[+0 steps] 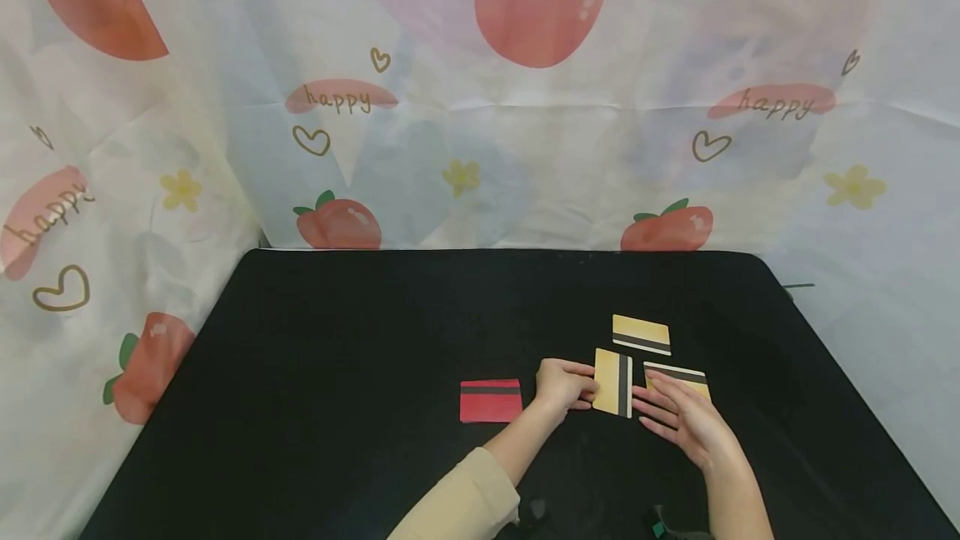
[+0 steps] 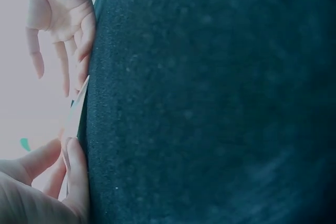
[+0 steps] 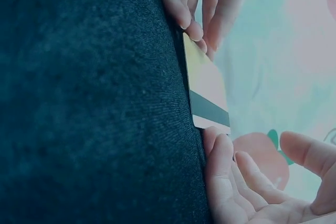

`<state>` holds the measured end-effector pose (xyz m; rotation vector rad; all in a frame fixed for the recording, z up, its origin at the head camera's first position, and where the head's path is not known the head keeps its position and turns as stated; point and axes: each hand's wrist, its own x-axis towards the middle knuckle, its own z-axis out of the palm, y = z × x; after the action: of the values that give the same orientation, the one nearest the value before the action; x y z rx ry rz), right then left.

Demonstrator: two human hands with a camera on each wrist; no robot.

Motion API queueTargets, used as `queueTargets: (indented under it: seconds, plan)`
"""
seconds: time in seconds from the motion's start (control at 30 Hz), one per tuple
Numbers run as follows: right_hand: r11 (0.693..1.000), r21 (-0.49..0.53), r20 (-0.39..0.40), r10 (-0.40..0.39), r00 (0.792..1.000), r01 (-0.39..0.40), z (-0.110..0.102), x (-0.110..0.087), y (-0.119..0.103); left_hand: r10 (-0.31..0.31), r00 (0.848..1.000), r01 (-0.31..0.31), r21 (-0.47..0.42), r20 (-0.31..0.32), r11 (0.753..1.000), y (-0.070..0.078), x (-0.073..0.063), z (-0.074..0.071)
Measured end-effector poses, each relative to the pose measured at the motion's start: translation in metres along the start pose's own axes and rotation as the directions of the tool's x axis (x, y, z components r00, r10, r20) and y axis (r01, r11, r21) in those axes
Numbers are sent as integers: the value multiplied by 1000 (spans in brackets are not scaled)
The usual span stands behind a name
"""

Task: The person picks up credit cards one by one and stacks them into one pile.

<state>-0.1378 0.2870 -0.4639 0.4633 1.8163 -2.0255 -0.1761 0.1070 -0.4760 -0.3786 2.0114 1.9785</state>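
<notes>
A yellow card [image 1: 606, 382] with a dark stripe stands lengthwise between the two hands on the black table. My left hand [image 1: 564, 386] pinches its left edge with bent fingers. On the striped side, my right hand [image 1: 692, 419] has its fingers extended, with the fingertips at the card's edge in the right wrist view. Partly beneath the right fingers lies a second yellow card [image 1: 693, 384]; a third yellow card [image 1: 641, 333] lies farther back. To the left of my left hand is a red card [image 1: 491, 407] with a dark stripe.
The black table [image 1: 337, 340] reaches back to a patterned cloth [image 1: 525, 148] with fruit and "happy" prints. Another cloth side [image 1: 135, 215] hangs along the left. A small dark item with a green part [image 1: 659, 528] shows at the front edge.
</notes>
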Motion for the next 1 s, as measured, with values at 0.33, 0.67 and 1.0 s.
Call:
queueTargets:
  seconds: [0.33, 0.67, 1.0]
  plan:
    - [1000, 19, 17, -2, 1000, 2, 0, 1, 1, 42, 999, -41, 47, -21, 998, -3, 0, 1]
    - [1000, 14, 21, 1, 1000, -2, 11, 3, 1, -4, 1000, 4, -25, 22, 1000, -2, 0, -5]
    - [999, -27, 13, -34, 999, 34, 20, 3, -6, -19, 990, 22, -17, 138, 1000, 7, 1, -21]
